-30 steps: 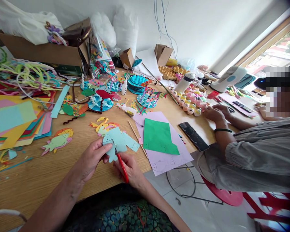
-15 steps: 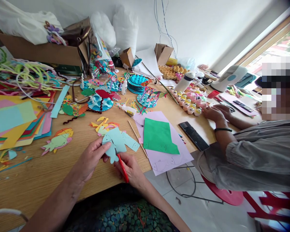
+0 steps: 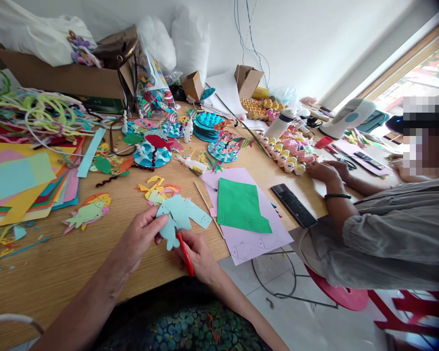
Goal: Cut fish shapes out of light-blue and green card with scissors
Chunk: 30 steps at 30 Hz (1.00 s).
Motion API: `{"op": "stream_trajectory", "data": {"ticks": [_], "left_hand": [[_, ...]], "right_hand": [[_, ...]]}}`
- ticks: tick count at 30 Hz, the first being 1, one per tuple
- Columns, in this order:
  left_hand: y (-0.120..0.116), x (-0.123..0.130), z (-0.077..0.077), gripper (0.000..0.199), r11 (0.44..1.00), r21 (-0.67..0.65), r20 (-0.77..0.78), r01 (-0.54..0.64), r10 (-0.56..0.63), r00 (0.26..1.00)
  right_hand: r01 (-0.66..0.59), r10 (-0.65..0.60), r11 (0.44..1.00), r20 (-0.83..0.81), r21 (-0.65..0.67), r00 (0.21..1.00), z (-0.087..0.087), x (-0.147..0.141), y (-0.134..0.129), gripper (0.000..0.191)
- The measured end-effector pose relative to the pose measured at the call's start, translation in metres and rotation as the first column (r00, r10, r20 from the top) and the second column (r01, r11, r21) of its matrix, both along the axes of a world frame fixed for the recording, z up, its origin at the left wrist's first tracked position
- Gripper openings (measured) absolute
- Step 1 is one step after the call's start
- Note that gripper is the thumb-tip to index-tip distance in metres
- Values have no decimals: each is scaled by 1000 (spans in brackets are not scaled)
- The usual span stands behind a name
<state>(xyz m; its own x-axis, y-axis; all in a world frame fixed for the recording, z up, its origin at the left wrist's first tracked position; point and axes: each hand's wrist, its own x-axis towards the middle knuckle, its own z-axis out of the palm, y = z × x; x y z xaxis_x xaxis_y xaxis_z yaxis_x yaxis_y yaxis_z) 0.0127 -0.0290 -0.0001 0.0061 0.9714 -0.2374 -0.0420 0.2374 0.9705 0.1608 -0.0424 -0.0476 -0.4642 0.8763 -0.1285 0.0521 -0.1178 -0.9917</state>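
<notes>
My left hand (image 3: 146, 231) pinches a light blue paper fish (image 3: 169, 236), its drawn eye and gill line showing beside my thumb. Red-handled scissors (image 3: 186, 256) are gripped in my right hand (image 3: 199, 253), with their blades at the paper near the fish's tail. The blades are mostly hidden by the paper. A wider piece of the same blue paper (image 3: 183, 209) spreads behind the fish, and a blue strip with a drawn fish (image 3: 199, 215) lies to its right. Cut paper fish (image 3: 89, 212) in green, pink and orange lie on the table to the left.
Right of my hands, green paper (image 3: 237, 204) lies on a purple sheet (image 3: 256, 248) with drawn fish. A black phone (image 3: 293, 205) lies beyond it. Colored paper sheets (image 3: 22, 180) are stacked at left. A co-worker's hands (image 3: 329, 173) are by painted egg-carton pieces (image 3: 285, 156).
The fish in my left hand has shifted very slightly and its tail end has turned a little. Both hands stay in almost the same place; the scissors remain at the paper.
</notes>
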Motion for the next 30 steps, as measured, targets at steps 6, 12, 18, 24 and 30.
{"op": "stream_trajectory", "data": {"ticks": [6,12,18,24,30], "left_hand": [[1,0,2,22,1000,-31,9,4,-4,1000],[1,-2,2,22,999,-28,26,25,-24,999],[1,-3,-1,22,1000,-23,11,20,-19,1000],[0,-3,-1,23,1000,-27,1,11,-11,1000],[-1,-4,-2,24,997,-37,13,66,-65,998]], "right_hand": [[10,-11,1000,58,20,998,-3,1,0,29],[9,-18,996,103,90,995,-3,2,1,34],[-3,-9,995,118,104,993,-1,2,2,41],[1,-8,997,91,77,996,-1,1,1,43],[-18,16,999,66,32,998,0,1,1,45]]}}
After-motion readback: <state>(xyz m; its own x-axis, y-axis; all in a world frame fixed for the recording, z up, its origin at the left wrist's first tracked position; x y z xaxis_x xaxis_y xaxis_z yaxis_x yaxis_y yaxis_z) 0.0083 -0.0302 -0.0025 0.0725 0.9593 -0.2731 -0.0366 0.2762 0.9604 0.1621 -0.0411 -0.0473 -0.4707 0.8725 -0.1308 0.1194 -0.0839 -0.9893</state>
